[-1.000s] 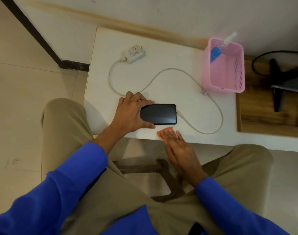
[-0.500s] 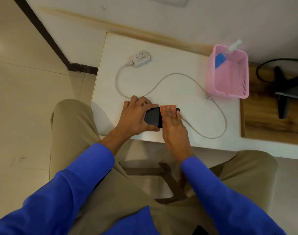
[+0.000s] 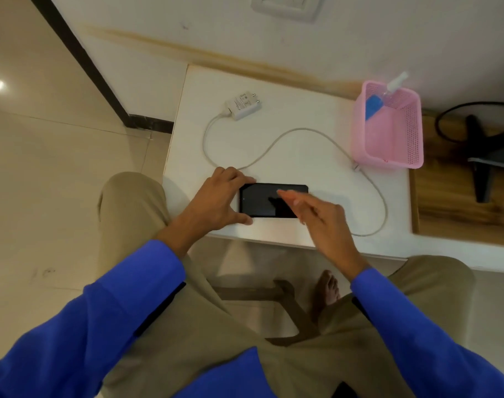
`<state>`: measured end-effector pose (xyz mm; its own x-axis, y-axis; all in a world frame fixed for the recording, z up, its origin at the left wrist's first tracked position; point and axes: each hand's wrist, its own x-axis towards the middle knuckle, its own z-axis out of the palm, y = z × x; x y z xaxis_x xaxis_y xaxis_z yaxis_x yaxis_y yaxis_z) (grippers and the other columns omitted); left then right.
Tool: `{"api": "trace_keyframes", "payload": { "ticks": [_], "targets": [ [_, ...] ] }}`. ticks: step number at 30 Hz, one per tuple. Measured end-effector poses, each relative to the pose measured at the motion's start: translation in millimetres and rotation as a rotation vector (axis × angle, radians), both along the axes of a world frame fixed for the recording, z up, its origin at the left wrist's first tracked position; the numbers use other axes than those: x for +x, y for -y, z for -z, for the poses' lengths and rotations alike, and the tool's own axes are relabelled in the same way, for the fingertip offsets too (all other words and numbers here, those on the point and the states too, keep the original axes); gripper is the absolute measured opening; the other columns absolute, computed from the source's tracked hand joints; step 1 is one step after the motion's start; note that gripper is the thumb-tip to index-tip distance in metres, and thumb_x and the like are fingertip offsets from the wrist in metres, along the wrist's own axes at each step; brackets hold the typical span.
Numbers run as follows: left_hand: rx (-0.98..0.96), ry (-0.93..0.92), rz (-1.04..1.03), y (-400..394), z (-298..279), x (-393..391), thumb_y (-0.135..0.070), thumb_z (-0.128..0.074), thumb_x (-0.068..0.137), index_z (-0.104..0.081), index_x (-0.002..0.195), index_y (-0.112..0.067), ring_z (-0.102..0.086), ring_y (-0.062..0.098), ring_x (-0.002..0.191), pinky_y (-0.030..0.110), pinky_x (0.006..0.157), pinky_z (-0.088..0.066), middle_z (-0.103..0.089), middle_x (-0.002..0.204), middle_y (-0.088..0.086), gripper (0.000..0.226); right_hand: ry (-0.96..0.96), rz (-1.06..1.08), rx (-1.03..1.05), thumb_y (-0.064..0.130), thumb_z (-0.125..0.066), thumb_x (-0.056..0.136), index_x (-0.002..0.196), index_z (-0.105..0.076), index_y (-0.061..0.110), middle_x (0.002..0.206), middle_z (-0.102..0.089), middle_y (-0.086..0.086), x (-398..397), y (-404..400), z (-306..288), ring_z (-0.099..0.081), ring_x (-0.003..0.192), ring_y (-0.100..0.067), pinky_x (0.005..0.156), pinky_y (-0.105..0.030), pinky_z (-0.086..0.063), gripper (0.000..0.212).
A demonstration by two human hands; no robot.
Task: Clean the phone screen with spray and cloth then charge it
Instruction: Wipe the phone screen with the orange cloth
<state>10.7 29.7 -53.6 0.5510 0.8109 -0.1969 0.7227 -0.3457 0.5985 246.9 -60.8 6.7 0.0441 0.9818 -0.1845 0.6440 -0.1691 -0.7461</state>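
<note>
A black phone point(image 3: 259, 201) lies flat, screen up, near the front edge of the white table point(image 3: 296, 159). My left hand point(image 3: 219, 199) pinches its left end between thumb and fingers. Blurred and with its fingers stretched out, my right hand point(image 3: 322, 219) hovers over the phone's right end. No cloth shows under or around it. The spray bottle point(image 3: 388, 91) leans in the far corner of a pink basket point(image 3: 414, 139). A white charger adapter point(image 3: 243, 105) lies at the back left. Its cable point(image 3: 296, 133) loops across the table towards the phone's right end.
A wall socket point(image 3: 285, 7) sits above the table. To the right, a wooden board point(image 3: 457, 222) carries a black stand point(image 3: 480, 156) and a black cord. My knees and a bare foot are below the table's front edge.
My right hand pressed an orange cloth onto the phone half a second ago. It has since lifted off to the right, the screen is uncovered and the cloth is out of sight. The left hand kept its hold.
</note>
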Motion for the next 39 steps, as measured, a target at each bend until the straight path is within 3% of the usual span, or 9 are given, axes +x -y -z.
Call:
{"api": "trace_keyframes", "payload": {
  "ticks": [4, 8, 13, 17, 21, 25, 29, 33, 39],
  "targets": [
    [-0.026, 0.005, -0.018, -3, -3, 1, -0.049, -0.095, 0.066, -0.056, 0.149, -0.022, -0.046, 0.023, 0.124, 0.033, 0.103, -0.041, -0.056, 0.134, 0.003, 0.095, 0.115, 0.168, 0.175, 0.021, -0.045, 0.111, 0.143, -0.062, 0.022, 0.134, -0.068, 0.009, 0, -33, -1, -0.068, 0.115, -0.012, 0.111, -0.019, -0.043, 0.036],
    [0.045, -0.071, -0.075, -4, 0, 4, -0.063, -0.092, 0.058, -0.060, 0.143, -0.029, -0.048, 0.021, 0.115, 0.032, 0.087, -0.034, -0.056, 0.118, -0.004, 0.097, 0.405, -0.136, 0.038, 0.012, -0.041, 0.107, 0.149, -0.052, 0.016, 0.151, -0.055, -0.009, -29, -41, 26, -0.051, 0.138, -0.033, 0.117, -0.048, -0.040, 0.043],
    [0.075, -0.068, -0.110, -3, 5, 6, -0.070, -0.090, 0.054, -0.062, 0.139, -0.031, -0.048, 0.019, 0.112, 0.030, 0.085, -0.028, -0.055, 0.112, -0.006, 0.098, 0.502, -0.208, 0.138, 0.001, -0.061, 0.097, 0.148, -0.050, 0.000, 0.152, -0.050, -0.024, -66, 19, 54, -0.037, 0.147, -0.036, 0.118, -0.048, -0.031, 0.052],
    [0.074, -0.098, -0.095, -4, 3, 7, -0.069, -0.089, 0.058, -0.060, 0.143, -0.030, -0.049, 0.023, 0.117, 0.035, 0.091, -0.035, -0.058, 0.121, -0.001, 0.097, 0.363, -0.248, 0.003, 0.018, -0.044, 0.109, 0.156, -0.043, 0.013, 0.157, -0.047, -0.013, -57, 45, 49, -0.045, 0.145, -0.025, 0.123, -0.048, -0.034, 0.047],
    [0.045, -0.068, -0.090, -4, 2, 4, -0.068, -0.090, 0.058, -0.058, 0.142, -0.031, -0.047, 0.022, 0.117, 0.035, 0.090, -0.035, -0.056, 0.123, -0.003, 0.098, -0.041, 0.144, 0.105, 0.024, -0.051, 0.107, 0.128, -0.070, 0.038, 0.108, -0.074, 0.025, -48, 17, 9, -0.063, 0.086, 0.013, 0.081, -0.011, -0.053, 0.031],
    [0.001, -0.047, -0.083, -3, 0, -3, -0.065, -0.093, 0.056, -0.048, 0.148, -0.033, -0.046, 0.020, 0.123, 0.036, 0.100, -0.037, -0.054, 0.134, -0.006, 0.107, -0.245, 0.388, 0.072, 0.018, -0.057, 0.102, 0.113, -0.080, 0.026, 0.073, -0.071, 0.015, -31, -41, -13, -0.061, 0.073, 0.002, 0.084, -0.020, -0.052, 0.027],
    [0.030, -0.101, -0.110, -5, -2, -1, -0.068, -0.092, 0.051, -0.059, 0.138, -0.034, -0.047, 0.021, 0.122, 0.036, 0.096, -0.034, -0.056, 0.130, -0.006, 0.099, 0.132, 0.160, 0.150, 0.016, -0.047, 0.107, 0.138, -0.065, 0.019, 0.121, -0.076, -0.001, -35, -59, -2, -0.071, 0.106, -0.017, 0.102, -0.036, -0.052, 0.036],
    [0.024, -0.089, -0.161, -4, 2, -2, -0.072, -0.092, 0.044, -0.064, 0.132, -0.036, -0.049, 0.020, 0.116, 0.038, 0.092, -0.037, -0.058, 0.123, -0.009, 0.099, 0.531, -0.260, -0.041, 0.012, -0.040, 0.107, 0.157, -0.037, 0.008, 0.161, -0.040, -0.016, -64, -31, 41, -0.032, 0.152, -0.034, 0.122, -0.039, -0.033, 0.050],
    [0.009, -0.104, -0.159, -4, 2, -1, -0.074, -0.091, 0.046, -0.062, 0.135, -0.039, -0.048, 0.020, 0.118, 0.038, 0.094, -0.038, -0.058, 0.123, -0.009, 0.100, 0.568, -0.354, 0.102, 0.012, -0.050, 0.106, 0.157, -0.034, 0.003, 0.160, -0.040, -0.020, -60, 21, 49, -0.034, 0.152, -0.032, 0.124, -0.038, -0.012, 0.054]
  ]
}}
